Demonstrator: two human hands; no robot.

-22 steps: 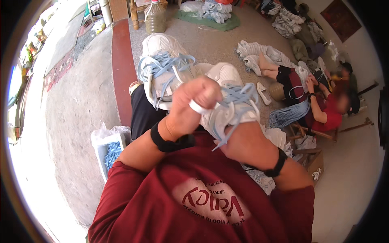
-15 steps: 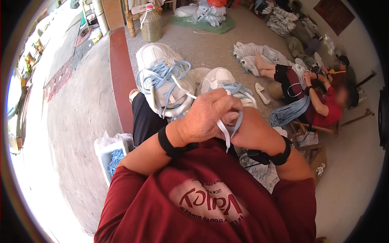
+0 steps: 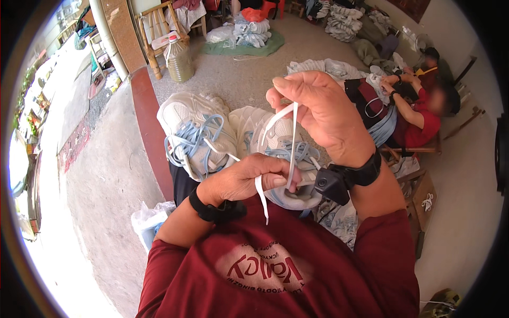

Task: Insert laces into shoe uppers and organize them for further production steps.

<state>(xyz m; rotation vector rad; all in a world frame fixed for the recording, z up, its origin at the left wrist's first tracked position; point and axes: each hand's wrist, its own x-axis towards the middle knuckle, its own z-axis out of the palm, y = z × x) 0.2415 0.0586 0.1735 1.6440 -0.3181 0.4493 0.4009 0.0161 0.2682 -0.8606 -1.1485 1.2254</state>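
Note:
Two white sneakers with light blue laces rest on my lap: a left sneaker (image 3: 177,114) and a right sneaker (image 3: 277,130). A white shoelace (image 3: 293,143) stretches between my hands over the right sneaker. My left hand (image 3: 254,177) is closed round its lower part, and a loose end hangs below the fingers. Higher up and to the right, my right hand (image 3: 323,108) pinches the lace between thumb and fingers. Part of the lace curves down from this pinch towards the right sneaker. The right sneaker's opening is partly covered by my left hand.
A plastic bin with blue laces (image 3: 151,222) stands at my left. Ahead are a large jug (image 3: 179,61), a bamboo chair (image 3: 159,34) and shoes on a green mat (image 3: 244,45). To the right sits a co-worker (image 3: 419,116) in red, by a wooden box (image 3: 419,204).
My hands were close together and have drawn apart. The right hand has risen, pulling the lace taut; the left stays low. The view has shifted, so more of the far room shows.

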